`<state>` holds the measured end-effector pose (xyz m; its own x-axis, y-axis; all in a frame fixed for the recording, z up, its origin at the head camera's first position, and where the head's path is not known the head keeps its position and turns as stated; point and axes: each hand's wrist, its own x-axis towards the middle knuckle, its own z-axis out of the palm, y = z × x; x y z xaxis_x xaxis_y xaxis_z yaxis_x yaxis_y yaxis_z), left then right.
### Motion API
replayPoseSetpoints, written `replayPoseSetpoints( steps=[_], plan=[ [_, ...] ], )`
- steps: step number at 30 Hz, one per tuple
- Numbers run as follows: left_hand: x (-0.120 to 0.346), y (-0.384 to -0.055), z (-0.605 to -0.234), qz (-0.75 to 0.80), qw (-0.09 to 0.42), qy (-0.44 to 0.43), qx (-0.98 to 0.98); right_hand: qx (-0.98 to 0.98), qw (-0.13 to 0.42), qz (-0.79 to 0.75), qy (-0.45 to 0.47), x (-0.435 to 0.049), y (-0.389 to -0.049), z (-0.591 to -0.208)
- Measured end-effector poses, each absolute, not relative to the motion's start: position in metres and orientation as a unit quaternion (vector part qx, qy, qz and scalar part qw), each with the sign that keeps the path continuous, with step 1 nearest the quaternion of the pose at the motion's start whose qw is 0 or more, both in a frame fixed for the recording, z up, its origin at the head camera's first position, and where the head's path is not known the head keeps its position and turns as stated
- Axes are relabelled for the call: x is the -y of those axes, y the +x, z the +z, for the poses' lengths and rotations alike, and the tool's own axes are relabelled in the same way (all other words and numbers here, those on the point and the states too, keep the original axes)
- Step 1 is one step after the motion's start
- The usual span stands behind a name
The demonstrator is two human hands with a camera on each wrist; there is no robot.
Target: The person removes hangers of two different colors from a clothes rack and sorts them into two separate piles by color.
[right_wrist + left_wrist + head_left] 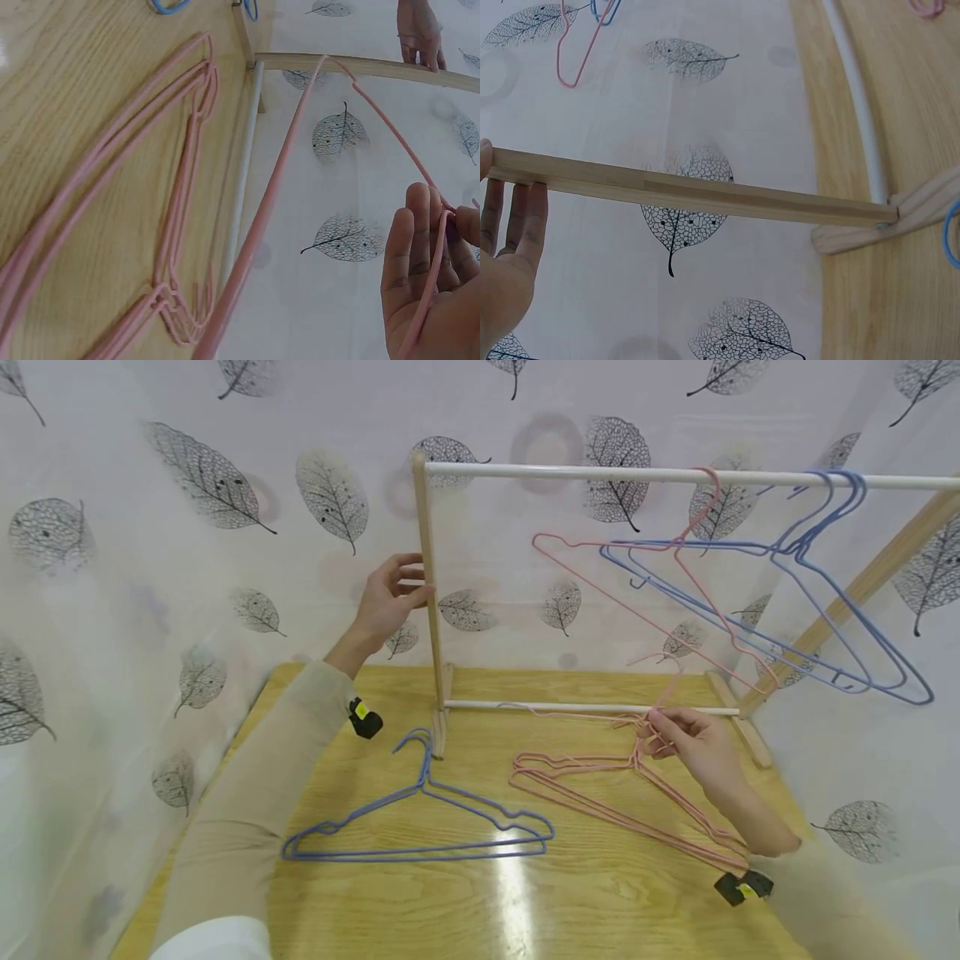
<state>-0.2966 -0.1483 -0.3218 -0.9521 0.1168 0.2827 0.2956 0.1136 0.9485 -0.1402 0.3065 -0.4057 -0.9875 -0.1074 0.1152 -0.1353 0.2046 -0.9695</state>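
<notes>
Held hanger (pink) (262, 212): in R hand (693, 747), above table (450, 910), on near side of lower rail (555, 707). Hook up, its bend curving L in head view; one shoulder runs L from hand, approx. in line w/ lower rail. R wrist view: base bar is long axis, slanting from top centre to bottom L; corner in line w/ L post (429, 543).

Grip, R: thumb & fingers closed in a pinch nr. hanger's neck, only a wire's width btwn them. Grip, L: L hand (386, 602) wrapped partway round L post abt. mid-height, thumb one side, fingers other.

Edges & room: pink pile (178, 191) on table just below R hand, its bars running from far L to near R; can't tell if held hanger touches it. Blue hangers (423, 785) flat, hooks away from person, long axis L–R, nr. foot of L post; narrow gap btwn them & pile. Top rail (555, 470) has bare length from L post to hung pink hanger (678, 539); hung blue hangers (798, 550) beyond it, toward R post (832, 618). Leaf-print cloth (495, 560) backs rack at table's far edge.
</notes>
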Motion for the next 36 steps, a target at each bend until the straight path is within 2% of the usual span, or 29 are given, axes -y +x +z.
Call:
replayPoseSetpoints(
  steps=[14,23,36],
  plan=[
    [0.147,-0.297,-0.321,-0.654,0.066,-0.134,0.742,0.768,-0.074,0.631,0.074,-0.328,-0.138,-0.452],
    [0.148,-0.297,-0.321,-0.658,0.065,-0.132,0.739,0.776,-0.113,0.620,0.024,-0.338,-0.137,-0.465],
    [0.148,-0.297,-0.322,-0.655,0.063,-0.129,0.742,0.804,-0.120,0.582,0.014,-0.355,-0.144,-0.484]
  ],
)
